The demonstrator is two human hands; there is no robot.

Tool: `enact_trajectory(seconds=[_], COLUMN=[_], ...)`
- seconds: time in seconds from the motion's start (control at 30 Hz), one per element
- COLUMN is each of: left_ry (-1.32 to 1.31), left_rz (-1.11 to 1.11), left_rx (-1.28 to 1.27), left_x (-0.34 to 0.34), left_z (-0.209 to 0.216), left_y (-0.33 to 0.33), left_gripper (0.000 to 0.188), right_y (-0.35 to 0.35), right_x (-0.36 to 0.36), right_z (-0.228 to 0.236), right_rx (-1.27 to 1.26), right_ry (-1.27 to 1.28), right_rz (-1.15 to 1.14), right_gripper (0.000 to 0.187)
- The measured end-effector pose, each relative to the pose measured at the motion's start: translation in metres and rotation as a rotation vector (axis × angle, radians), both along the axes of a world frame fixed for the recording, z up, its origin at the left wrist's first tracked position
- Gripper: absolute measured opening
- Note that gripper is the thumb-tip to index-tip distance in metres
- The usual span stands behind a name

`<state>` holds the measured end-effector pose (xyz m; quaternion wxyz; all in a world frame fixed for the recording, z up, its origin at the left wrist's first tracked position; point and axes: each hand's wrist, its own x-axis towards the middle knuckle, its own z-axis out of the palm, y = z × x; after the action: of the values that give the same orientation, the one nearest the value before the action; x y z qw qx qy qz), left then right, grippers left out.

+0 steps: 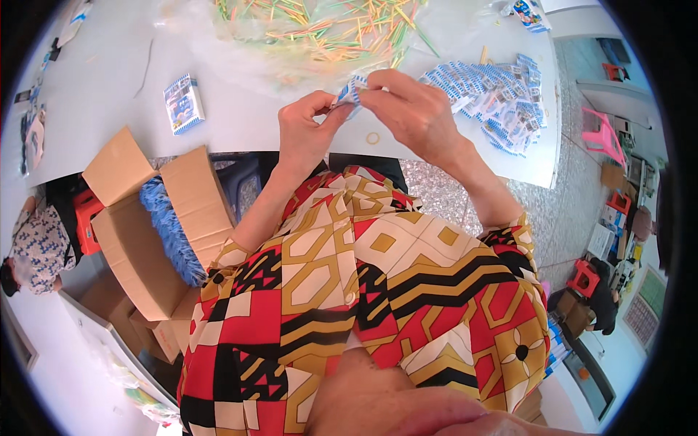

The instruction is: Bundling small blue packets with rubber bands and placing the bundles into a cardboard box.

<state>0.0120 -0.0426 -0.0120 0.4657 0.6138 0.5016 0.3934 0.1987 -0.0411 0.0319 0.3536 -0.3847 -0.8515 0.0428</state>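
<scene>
Over the near edge of the white table (247,120), both my hands are closed on one small blue-and-white packet (350,92). My left hand (309,129) pinches its lower left side between thumb and fingers. My right hand (413,110) grips the right side, its fingers bent and partly hiding the packet. A heap of similar flat blue-and-white packets (502,102) lies just right of my right hand. Below the held packet, a tan rubber band (373,138) lies on the tabletop. A thicker blue-and-white pack (183,105) rests to the left of my left hand.
Beyond my hands, thin coloured plastic sticks (349,29) lie spread on a clear plastic sheet (218,54). An open cardboard box (134,247) with blue packs (171,229) stands at my left. Another person (45,243) is at far left. A pink chair (603,138) stands right.
</scene>
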Motion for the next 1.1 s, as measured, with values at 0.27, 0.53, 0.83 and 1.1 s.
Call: enact_trajectory(seconds=[0.27, 0.53, 0.83, 1.1], left_ry=[-0.037, -0.007, -0.017, -0.219], left_rz=[0.017, -0.048, 0.002, -0.008], left_rx=[0.062, 0.153, 0.181, 0.103], left_x=[0.005, 0.012, 0.005, 0.002], left_z=[-0.006, 0.004, -0.002, 0.001], left_y=[-0.001, 0.002, 0.005, 0.011], left_gripper=[0.009, 0.006, 0.007, 0.012], right_y=[-0.005, -0.009, -0.005, 0.100], right_x=[0.002, 0.003, 0.000, 0.063], right_z=[0.003, 0.009, 0.018, -0.017], right_rx=[-0.189, -0.242, -0.277, -0.272], right_ry=[-0.010, -0.017, 0.044, 0.083], right_rz=[0.048, -0.055, 0.082, -0.075], right_gripper=[0.016, 0.017, 0.013, 0.021])
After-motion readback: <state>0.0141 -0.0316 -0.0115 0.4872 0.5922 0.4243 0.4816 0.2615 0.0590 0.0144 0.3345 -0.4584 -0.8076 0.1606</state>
